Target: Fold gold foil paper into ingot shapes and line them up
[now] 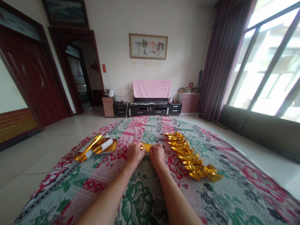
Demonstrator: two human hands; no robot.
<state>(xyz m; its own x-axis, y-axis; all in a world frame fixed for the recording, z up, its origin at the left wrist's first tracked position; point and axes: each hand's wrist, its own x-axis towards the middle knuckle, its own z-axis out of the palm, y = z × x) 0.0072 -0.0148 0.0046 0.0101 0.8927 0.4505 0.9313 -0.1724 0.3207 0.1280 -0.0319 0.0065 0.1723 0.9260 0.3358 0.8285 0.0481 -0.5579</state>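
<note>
Between my two hands, a small strip of gold foil paper (146, 147) lies at the middle of the flowered cloth. My left hand (135, 153) has its fingers curled on the strip's left end. The right end is pinched by my right hand (157, 154), whose fingers are bent inward. Curled gold sheets with white backs (96, 147) lie to the left of my left hand. On the right, several folded gold foil pieces (187, 153) form a slanting row, pointed at their ends.
The round table is covered by a patterned cloth (138, 200). Beyond it, a black cabinet (148, 109) bears a screen draped with a pink cloth (152, 88). A purple curtain (214, 62) and windows stand at the right, a red door (32, 72) at the left.
</note>
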